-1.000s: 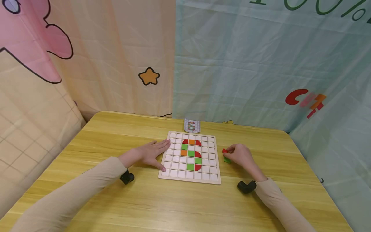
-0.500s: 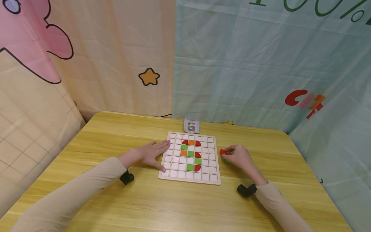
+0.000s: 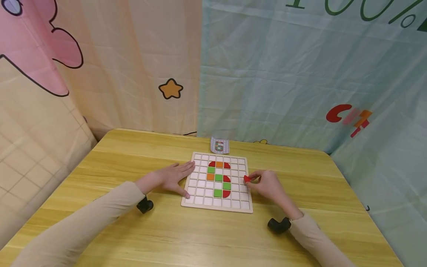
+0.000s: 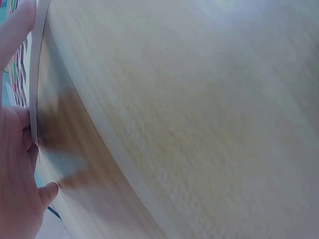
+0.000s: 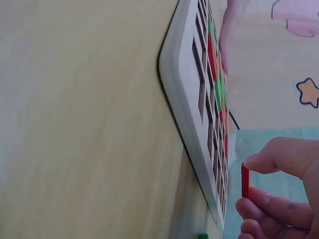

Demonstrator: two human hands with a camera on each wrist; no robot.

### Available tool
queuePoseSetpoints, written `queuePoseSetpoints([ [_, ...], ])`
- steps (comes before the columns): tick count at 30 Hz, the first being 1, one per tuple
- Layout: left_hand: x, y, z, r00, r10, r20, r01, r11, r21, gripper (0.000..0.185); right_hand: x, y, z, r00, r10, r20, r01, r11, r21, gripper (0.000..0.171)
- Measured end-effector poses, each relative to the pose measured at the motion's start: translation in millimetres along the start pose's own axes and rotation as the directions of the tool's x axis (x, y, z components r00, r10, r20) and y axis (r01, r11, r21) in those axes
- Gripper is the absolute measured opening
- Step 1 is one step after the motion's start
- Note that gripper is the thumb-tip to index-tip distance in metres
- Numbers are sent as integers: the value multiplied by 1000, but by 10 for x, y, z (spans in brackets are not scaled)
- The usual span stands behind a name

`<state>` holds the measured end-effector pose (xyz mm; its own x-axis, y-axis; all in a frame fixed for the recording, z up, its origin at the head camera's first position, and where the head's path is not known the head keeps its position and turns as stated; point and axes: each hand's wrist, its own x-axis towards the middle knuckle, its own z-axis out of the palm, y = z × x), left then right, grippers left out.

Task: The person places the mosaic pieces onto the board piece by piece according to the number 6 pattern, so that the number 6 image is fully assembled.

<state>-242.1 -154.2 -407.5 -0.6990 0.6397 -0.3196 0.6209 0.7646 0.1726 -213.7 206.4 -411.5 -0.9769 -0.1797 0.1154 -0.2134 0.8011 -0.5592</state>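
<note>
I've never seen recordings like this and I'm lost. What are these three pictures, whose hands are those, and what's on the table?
A person wears three cameras: one on the head looking down, one on each wrist looking sideways at that hand. On the wooden table lies a grid board partly filled with red, green and orange tiles. The left hand rests flat at the board's left edge. The right hand pinches a red tile over the board's right edge; the right wrist view shows it between thumb and finger. A small card stands behind the board.

Card (image 3: 219, 145) behind board: digit 6. Blue backdrop cloth (image 3: 300, 74): partly cut-off green "100%" at top edge.
</note>
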Motion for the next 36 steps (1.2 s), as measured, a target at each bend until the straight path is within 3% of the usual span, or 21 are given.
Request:
queuePoseSetpoints([
  [5, -20, 11, -3, 1000, 2, -3, -2, 1000, -8, 112, -20, -114, 74, 999, 19, 38, -19, 1000, 11, 24],
  [16, -36, 8, -9, 1000, 4, -7, -4, 1000, -13, 112, 17, -366, 232, 996, -31, 82, 28, 999, 39, 21],
  [25, -20, 9, -4, 1000, -4, 0, 4, 1000, -3, 112, 43, -538, 401, 985, -145, 93, 143, 989, 30, 20],
  [36, -7, 7, 6, 1000, 5, -7, -5, 1000, -1, 112, 45, -648, 515, 970, -197, 142, 195, 980, 30, 21],
])
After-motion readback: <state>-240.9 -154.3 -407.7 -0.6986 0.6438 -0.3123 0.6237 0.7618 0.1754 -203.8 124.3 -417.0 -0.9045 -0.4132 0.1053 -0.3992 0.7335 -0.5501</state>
